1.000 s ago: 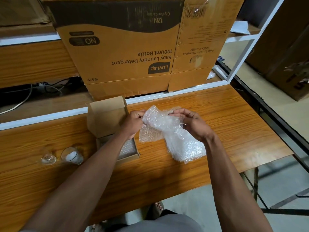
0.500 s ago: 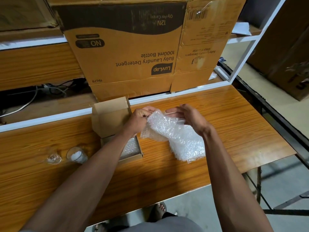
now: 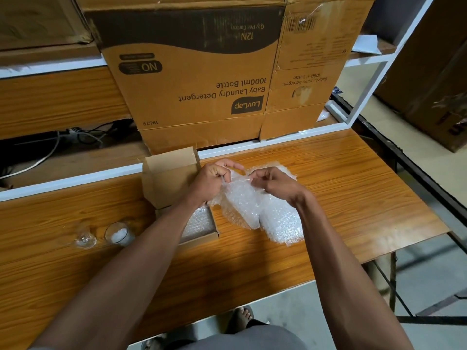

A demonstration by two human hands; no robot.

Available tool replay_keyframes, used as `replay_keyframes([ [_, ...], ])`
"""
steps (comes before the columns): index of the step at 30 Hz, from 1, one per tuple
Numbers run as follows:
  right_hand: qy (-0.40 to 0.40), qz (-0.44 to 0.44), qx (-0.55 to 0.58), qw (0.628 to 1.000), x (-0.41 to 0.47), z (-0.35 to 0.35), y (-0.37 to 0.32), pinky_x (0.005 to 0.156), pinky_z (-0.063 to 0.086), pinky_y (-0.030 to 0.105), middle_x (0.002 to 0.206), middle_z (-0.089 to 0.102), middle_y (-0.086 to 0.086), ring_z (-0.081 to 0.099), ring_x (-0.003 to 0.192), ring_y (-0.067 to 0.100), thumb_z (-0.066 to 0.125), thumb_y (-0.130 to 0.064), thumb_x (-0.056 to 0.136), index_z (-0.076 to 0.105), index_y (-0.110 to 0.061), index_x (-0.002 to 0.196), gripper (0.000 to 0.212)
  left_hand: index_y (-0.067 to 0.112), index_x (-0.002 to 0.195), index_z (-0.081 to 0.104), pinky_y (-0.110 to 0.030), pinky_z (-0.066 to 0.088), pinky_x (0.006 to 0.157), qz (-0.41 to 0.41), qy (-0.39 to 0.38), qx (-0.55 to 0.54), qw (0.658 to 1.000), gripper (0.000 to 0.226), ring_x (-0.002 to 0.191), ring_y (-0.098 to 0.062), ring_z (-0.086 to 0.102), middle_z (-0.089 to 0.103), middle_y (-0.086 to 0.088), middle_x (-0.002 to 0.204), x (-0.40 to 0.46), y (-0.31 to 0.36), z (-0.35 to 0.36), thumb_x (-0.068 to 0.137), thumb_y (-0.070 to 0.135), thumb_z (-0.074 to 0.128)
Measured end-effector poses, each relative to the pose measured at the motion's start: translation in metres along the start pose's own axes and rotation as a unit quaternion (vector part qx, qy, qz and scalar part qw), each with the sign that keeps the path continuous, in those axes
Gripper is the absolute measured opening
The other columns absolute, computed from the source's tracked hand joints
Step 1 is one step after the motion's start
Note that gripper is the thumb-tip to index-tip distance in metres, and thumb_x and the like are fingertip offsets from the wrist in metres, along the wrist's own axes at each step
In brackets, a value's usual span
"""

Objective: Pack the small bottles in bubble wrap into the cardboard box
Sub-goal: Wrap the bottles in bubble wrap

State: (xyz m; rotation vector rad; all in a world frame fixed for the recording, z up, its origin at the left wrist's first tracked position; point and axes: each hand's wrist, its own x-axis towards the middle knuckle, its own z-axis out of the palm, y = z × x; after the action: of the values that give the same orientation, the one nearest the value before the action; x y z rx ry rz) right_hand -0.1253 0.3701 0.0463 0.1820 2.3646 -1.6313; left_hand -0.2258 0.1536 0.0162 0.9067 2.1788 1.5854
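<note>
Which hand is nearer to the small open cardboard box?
Left. The left hand grips the bubble wrap right beside the cardboard box, its forearm crossing over the box. The right hand grips the wrap farther right, away from the box.

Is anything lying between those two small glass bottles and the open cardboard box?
Nothing visible: the two small bottles sit on bare wooden table just left of the small cardboard box, already lined with bubble wrap.

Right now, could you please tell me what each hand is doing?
Left hand: fingers curled, pinching the bubble wrap.
Right hand: fingers curled, pinching the same bubble wrap.
</note>
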Motion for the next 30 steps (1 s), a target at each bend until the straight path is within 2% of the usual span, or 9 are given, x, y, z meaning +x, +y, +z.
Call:
replay_keyframes([
  [3,0.015,-0.010,0.001,1.000,0.001,0.001,-0.003,0.078,0.041,0.032,0.082,0.065,-0.002,0.052,0.079,0.015,0.068,-0.020,0.103,0.076,-0.015,0.095,0.013,0.018,0.048,0.057,-0.044,0.052,0.103,-0.010,-0.008,0.015,1.000,0.053,0.125,-0.021,0.064,0.075,0.006,0.124,-0.002,0.006,-0.003,0.072,-0.028,0.048],
  [7,0.059,-0.022,-0.009,0.998,0.004,-0.003,-0.005,0.074,0.043,0.027,0.075,0.066,-0.005,0.057,0.071,0.006,0.071,-0.021,0.102,0.075,-0.016,0.090,0.013,0.016,0.050,0.058,-0.031,0.041,0.111,-0.034,-0.013,0.051,0.998,0.052,0.126,-0.010,0.060,0.073,0.006,0.123,-0.005,0.008,-0.010,0.073,-0.025,0.038],
  [12,0.082,-0.034,-0.023,0.996,0.005,-0.010,-0.002,0.078,0.047,0.030,0.082,0.070,-0.001,0.060,0.078,0.008,0.068,-0.022,0.103,0.074,-0.011,0.096,0.014,0.017,0.058,0.069,-0.051,0.050,0.097,-0.076,0.016,0.022,0.997,0.046,0.100,-0.026,0.063,0.067,-0.006,0.091,-0.010,-0.005,-0.023,0.080,-0.017,0.046],
  [17,0.077,-0.050,-0.015,0.996,0.004,-0.010,-0.002,0.081,0.048,0.036,0.088,0.073,0.012,0.063,0.085,0.017,0.069,-0.025,0.103,0.074,-0.016,0.096,0.012,0.016,0.118,0.068,-0.029,0.057,0.091,-0.127,0.047,-0.109,0.985,0.018,0.107,-0.017,0.071,0.073,0.001,0.117,-0.015,0.019,-0.021,0.109,0.021,0.054],
  [19,0.060,-0.059,-0.020,0.996,0.003,-0.007,-0.006,0.081,0.048,0.034,0.096,0.073,0.018,0.063,0.086,0.016,0.068,-0.025,0.104,0.074,-0.015,0.099,0.012,0.023,0.143,0.055,-0.020,0.055,0.089,-0.128,0.016,-0.104,0.986,0.043,0.116,-0.011,0.066,0.065,0.004,0.128,-0.016,0.026,-0.016,0.104,0.036,0.067],
  [22,0.048,-0.067,-0.027,0.996,0.001,-0.003,-0.011,0.079,0.048,0.029,0.101,0.072,0.021,0.062,0.085,0.014,0.067,-0.025,0.104,0.075,-0.013,0.104,0.014,0.023,0.150,0.048,-0.001,0.048,0.073,-0.130,-0.012,-0.052,0.990,0.057,0.105,0.014,0.058,0.055,0.022,0.120,-0.019,0.029,-0.007,0.100,0.026,0.074],
  [26,0.114,-0.052,0.032,0.992,-0.002,-0.004,-0.004,0.074,0.053,0.033,0.089,0.072,0.011,0.063,0.078,0.012,0.075,-0.026,0.099,0.077,-0.014,0.103,0.012,0.017,0.132,0.068,-0.031,0.062,0.091,-0.151,0.018,-0.041,0.987,0.034,0.109,-0.013,0.075,0.078,0.006,0.118,-0.020,0.015,-0.008,0.100,0.027,0.074],
  [28,0.147,-0.041,0.106,0.983,-0.006,-0.006,0.002,0.073,0.053,0.033,0.086,0.070,0.000,0.063,0.076,0.010,0.078,-0.024,0.096,0.077,-0.014,0.106,0.014,0.019,0.134,0.068,-0.038,0.055,0.105,-0.164,0.035,-0.032,0.985,0.039,0.110,-0.011,0.073,0.076,0.006,0.126,-0.024,0.012,-0.013,0.099,0.037,0.074],
  [30,0.161,-0.022,0.198,0.967,-0.012,-0.004,0.010,0.077,0.051,0.032,0.094,0.075,-0.004,0.065,0.084,0.009,0.078,-0.025,0.094,0.074,-0.012,0.115,0.025,0.020,0.141,0.063,-0.036,0.046,0.105,-0.169,0.053,-0.031,0.984,0.049,0.114,-0.014,0.064,0.067,0.009,0.138,-0.028,0.012,-0.015,0.099,0.044,0.072],
])
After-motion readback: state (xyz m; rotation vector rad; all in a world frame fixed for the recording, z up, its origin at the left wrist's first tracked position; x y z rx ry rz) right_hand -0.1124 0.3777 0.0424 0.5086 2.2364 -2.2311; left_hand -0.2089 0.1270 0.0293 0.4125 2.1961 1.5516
